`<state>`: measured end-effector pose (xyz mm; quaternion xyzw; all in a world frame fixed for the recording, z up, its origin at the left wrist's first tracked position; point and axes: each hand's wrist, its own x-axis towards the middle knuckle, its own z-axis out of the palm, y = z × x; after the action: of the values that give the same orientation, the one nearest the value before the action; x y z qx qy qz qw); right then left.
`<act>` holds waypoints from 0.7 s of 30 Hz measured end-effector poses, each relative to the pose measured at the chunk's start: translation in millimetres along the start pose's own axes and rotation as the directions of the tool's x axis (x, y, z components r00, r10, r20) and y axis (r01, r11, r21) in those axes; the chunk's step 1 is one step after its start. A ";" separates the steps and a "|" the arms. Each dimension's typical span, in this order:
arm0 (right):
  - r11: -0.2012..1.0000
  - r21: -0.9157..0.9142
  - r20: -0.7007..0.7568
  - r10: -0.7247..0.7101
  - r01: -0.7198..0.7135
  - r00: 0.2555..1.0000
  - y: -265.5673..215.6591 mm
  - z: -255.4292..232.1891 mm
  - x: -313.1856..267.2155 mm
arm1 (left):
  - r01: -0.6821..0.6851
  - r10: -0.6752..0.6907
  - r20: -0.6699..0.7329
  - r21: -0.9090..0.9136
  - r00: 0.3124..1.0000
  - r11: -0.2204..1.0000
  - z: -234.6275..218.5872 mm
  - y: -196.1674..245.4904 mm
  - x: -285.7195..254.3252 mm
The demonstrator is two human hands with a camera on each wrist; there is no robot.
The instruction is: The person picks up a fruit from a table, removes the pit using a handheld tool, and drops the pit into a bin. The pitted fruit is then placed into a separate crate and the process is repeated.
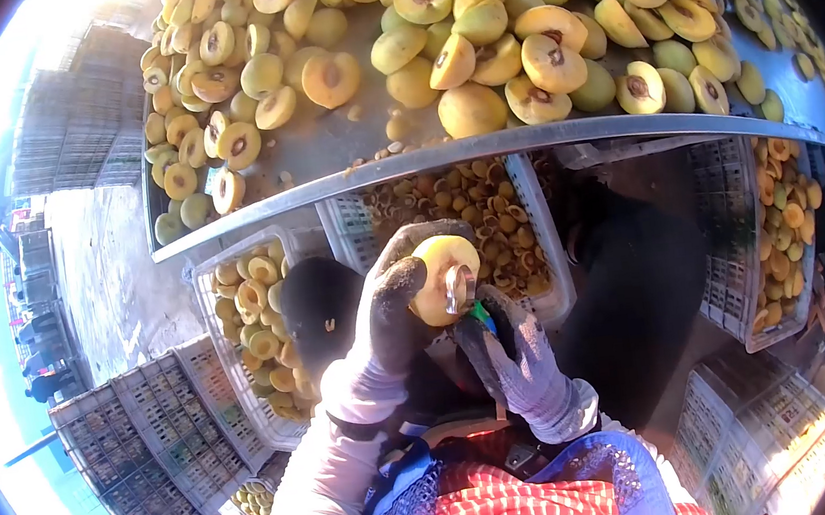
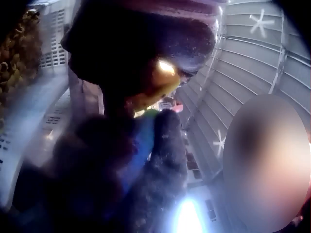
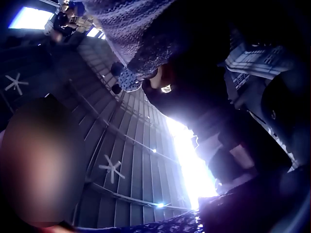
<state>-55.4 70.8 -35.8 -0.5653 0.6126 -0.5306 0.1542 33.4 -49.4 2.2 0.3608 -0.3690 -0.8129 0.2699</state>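
A yellow fruit half (image 1: 441, 277) sits in the gloved left hand (image 1: 390, 312), whose fingers curl round it just below the metal edge of the table (image 1: 481, 146), in front of the person's chest. The gloved right hand (image 1: 516, 359) grips a pitting tool (image 1: 459, 288) with a metal loop and a green-blue handle; the loop touches the cut face of the fruit. On the table lie many more halved fruits (image 1: 553, 60). Under it stand white plastic crates (image 1: 542, 244) filled with fruit halves, and further crates stand at the left and right.

From the left wrist, the fruit half (image 2: 158, 85) shows bright yellow between dark glove fingers (image 2: 146, 34), with the tool's blue handle (image 2: 141, 145) just beneath, blurred.

From the right wrist, only a small lit patch of the fruit (image 3: 163, 80) shows under the knitted glove (image 3: 131, 29); the grip itself is too dark to make out there.
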 end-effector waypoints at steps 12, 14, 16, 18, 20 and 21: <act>0.970 -0.201 0.092 -0.122 0.138 0.988 -20.0 -20.9 -7.9 | -0.103 0.105 -0.002 0.173 0.994 0.979 11.9 -8.5 -28.2; 0.981 -0.138 0.120 -0.117 0.134 0.986 -19.1 -25.8 -9.9 | -0.106 0.108 -0.001 0.177 0.994 0.979 10.7 -8.2 -29.9; 0.990 0.070 0.214 0.104 -0.121 0.971 -21.7 -31.2 -9.0 | -0.076 0.065 0.048 0.296 0.997 0.952 0.9 -9.8 -28.7; 0.723 0.317 0.459 0.449 -0.614 0.766 -26.1 -38.2 -7.0 | -0.027 0.011 0.050 0.345 0.999 0.938 -17.9 -21.7 -25.1; 0.751 0.339 0.429 0.413 -0.567 0.803 -17.9 -36.1 -19.2 | 0.020 -0.057 0.060 0.494 0.997 0.869 -25.2 -23.1 -24.9; 0.763 0.349 0.414 0.394 -0.543 0.821 -15.5 -35.2 -24.3 | 0.032 -0.082 0.093 0.445 0.992 0.895 -22.4 -23.9 -26.2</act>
<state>-67.3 111.5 -19.4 -0.4168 0.5619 -0.5040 0.5064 62.4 -26.2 -17.0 0.3782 -0.5477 -0.7338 0.1360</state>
